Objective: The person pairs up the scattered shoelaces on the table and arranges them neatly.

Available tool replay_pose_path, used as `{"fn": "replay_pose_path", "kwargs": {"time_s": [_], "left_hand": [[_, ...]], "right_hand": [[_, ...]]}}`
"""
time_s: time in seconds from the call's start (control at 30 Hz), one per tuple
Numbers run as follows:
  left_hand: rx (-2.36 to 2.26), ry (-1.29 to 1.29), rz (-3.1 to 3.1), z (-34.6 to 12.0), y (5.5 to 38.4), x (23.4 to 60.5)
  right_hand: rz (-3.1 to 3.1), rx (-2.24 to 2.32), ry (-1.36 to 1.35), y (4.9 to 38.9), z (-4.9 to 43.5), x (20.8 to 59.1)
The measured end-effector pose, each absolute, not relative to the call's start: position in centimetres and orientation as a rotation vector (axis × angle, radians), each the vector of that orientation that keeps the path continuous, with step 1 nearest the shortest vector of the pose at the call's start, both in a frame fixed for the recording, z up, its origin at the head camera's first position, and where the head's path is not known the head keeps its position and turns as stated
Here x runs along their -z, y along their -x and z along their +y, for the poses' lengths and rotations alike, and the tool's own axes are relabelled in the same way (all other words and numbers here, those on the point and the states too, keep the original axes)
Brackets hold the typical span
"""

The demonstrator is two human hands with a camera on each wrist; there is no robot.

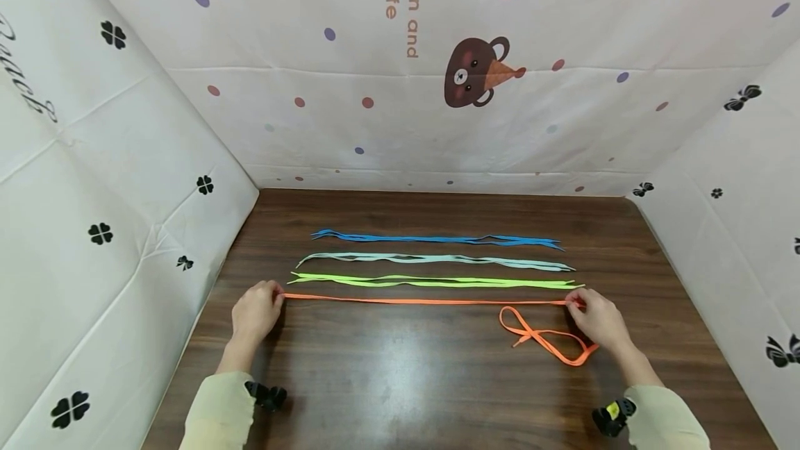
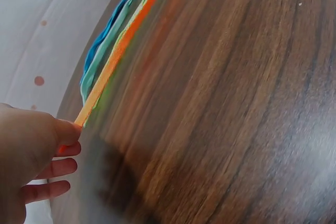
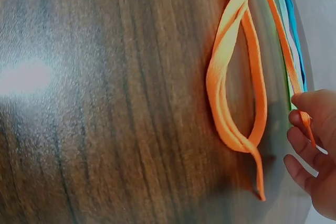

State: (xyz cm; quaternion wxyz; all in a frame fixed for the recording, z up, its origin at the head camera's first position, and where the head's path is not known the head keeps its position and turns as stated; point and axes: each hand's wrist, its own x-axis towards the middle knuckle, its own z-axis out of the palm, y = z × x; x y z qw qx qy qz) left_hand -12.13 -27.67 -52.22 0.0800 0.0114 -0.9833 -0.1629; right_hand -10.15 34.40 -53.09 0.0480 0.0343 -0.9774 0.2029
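Observation:
An orange shoelace (image 1: 425, 302) stretches straight across the table between both hands. My left hand (image 1: 257, 311) pinches its left end between thumb and index finger; in the left wrist view the other fingers lie loosely bent below. My right hand (image 1: 596, 317) pinches the right end, and a short tip (image 3: 308, 128) hangs past the fingers in the right wrist view. Just in front of the right hand lies a second, looped orange shoelace (image 1: 550, 342). Behind the stretched lace run lime green laces (image 1: 437, 282), then pale mint laces (image 1: 431, 258), then blue laces (image 1: 431, 239), roughly parallel.
The brown wooden table (image 1: 375, 380) is bounded by a white patterned cloth at the back (image 1: 350, 123) and on both sides. A black wrist camera (image 1: 267, 395) sits at the left sleeve, another camera (image 1: 614, 417) at the right sleeve.

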Motion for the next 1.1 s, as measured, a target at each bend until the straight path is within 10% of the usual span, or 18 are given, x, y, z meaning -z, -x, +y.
{"fn": "replay_pose_path", "kwargs": {"time_s": [1.1], "left_hand": [[0.49,-0.014,-2.956,-26.0,12.3,53.6]], "right_hand": [[-2.977,-0.563,0.039,9.0,36.2,54.2]]}}
